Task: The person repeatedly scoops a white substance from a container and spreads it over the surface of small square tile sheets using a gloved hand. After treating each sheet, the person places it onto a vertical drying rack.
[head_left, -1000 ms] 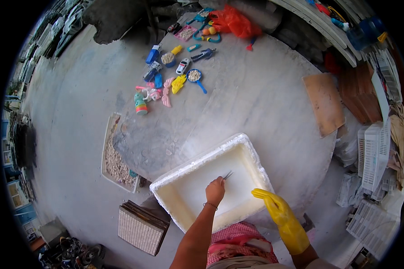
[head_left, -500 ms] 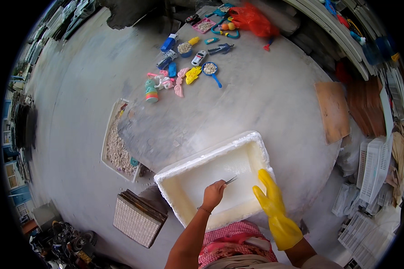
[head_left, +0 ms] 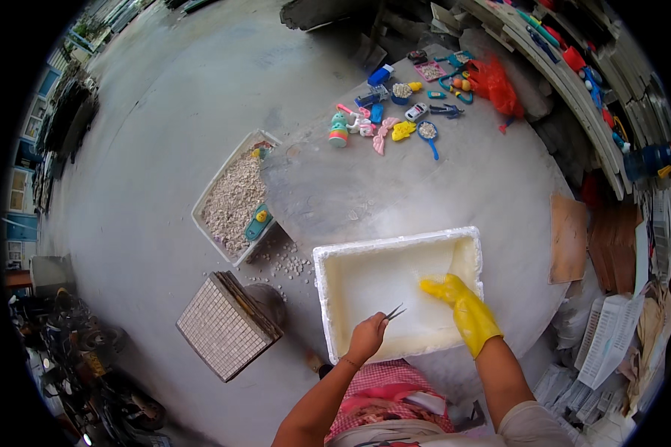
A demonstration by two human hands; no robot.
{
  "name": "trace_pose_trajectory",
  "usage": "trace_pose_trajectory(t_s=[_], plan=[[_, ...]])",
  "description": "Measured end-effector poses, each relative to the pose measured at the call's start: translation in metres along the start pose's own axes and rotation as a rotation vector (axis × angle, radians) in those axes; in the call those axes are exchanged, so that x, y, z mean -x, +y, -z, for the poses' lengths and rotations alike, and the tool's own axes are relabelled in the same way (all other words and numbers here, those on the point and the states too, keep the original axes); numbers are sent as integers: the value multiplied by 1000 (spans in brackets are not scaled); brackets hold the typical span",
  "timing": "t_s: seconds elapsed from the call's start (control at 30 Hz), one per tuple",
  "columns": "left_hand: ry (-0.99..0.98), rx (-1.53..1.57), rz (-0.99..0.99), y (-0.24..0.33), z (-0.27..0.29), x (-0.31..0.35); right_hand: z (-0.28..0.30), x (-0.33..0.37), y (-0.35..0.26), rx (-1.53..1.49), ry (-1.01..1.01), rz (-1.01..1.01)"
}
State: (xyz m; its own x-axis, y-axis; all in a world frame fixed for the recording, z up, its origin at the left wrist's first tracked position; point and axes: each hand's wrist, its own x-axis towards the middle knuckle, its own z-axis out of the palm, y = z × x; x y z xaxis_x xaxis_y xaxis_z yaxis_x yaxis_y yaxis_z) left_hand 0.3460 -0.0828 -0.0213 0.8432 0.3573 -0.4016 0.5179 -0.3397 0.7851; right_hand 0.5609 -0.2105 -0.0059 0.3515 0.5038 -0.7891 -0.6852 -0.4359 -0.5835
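A white foam box (head_left: 396, 242) stands in front of me, its inside pale and yellowish. My left hand (head_left: 367, 337) is bare and closed round slim metal tweezers (head_left: 397, 311), whose two pointed tips stand apart over the box. A yellow rubber glove (head_left: 473, 316) covers my right hand (head_left: 455, 294), which reaches inside the box near its right wall. The gloved fingers are drawn together. A faint, pale patterned patch shows beside them, but what they hold, if anything, cannot be made out.
Left of the box are a stack of tiled boards (head_left: 227, 328) and a white tub of pebbles (head_left: 231, 205), with pebbles spilled nearby. Small toys and a blue scoop (head_left: 429, 136) lie on the table (head_left: 484, 186), beside a red plastic bag (head_left: 494, 86). White plastic baskets (head_left: 608, 339) stand at right.
My view has swung left. The gloved right hand has moved from the box's right edge into the box, its spread fingers drawn together. The left hand still holds the tweezers.
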Motion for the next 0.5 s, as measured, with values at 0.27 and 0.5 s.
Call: trace_pose_trajectory(t_s=[0.27,0.5], plan=[[74,87,59,-55,56,137,-72,51,15,131,219,181],[411,91,179,-141,92,244,-177,183,-63,529,146,415]])
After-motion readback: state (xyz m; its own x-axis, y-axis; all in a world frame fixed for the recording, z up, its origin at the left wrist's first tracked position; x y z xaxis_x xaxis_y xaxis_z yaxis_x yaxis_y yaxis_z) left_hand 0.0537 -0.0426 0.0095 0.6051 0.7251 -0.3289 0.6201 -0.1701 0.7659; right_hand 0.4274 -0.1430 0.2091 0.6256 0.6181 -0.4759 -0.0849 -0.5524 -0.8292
